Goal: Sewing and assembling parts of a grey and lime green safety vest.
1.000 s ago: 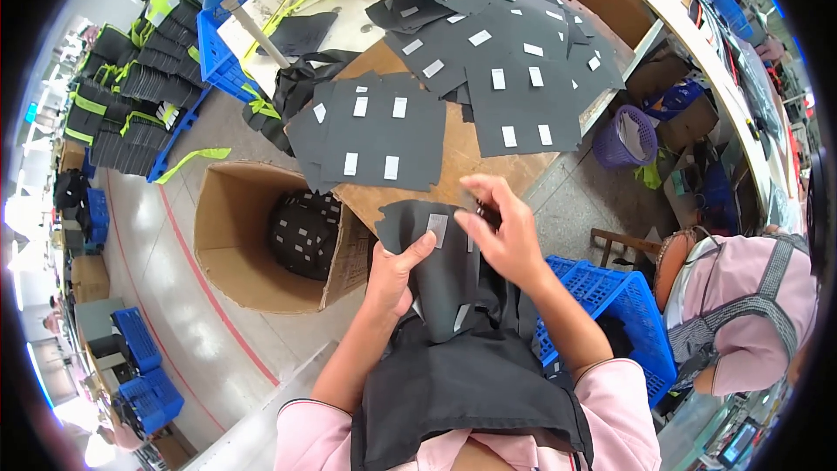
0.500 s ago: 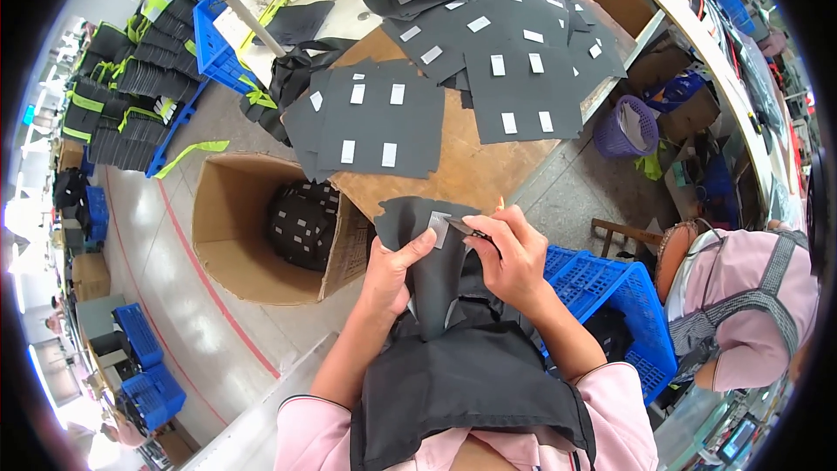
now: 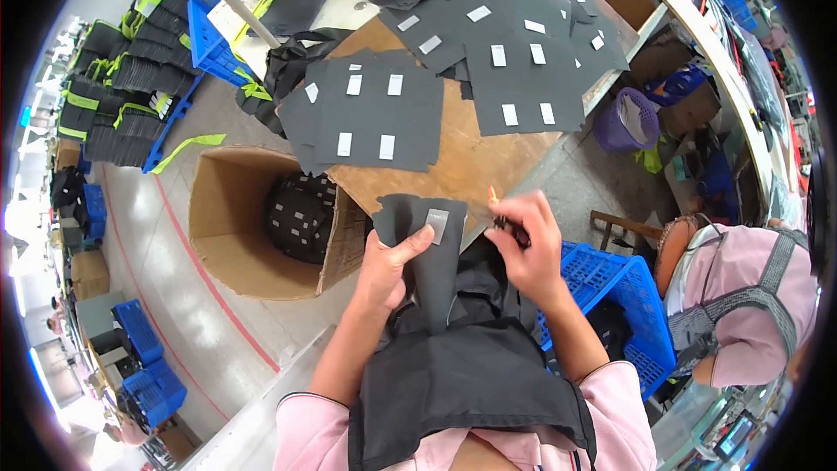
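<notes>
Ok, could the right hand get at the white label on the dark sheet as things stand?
Likely yes: the right hand is beside the dark sheet, nothing visible between it and the white label. The left hand covers only its lower left edge, though the right hand holds a small dark object.

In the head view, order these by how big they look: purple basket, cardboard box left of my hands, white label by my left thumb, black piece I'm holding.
Largest to smallest:
cardboard box
black piece
purple basket
white label

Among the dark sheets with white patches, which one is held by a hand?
The curved sheet nearest the body, gripped by the left hand; the other sheets lie on the brown tabletop or in the carton.
</notes>
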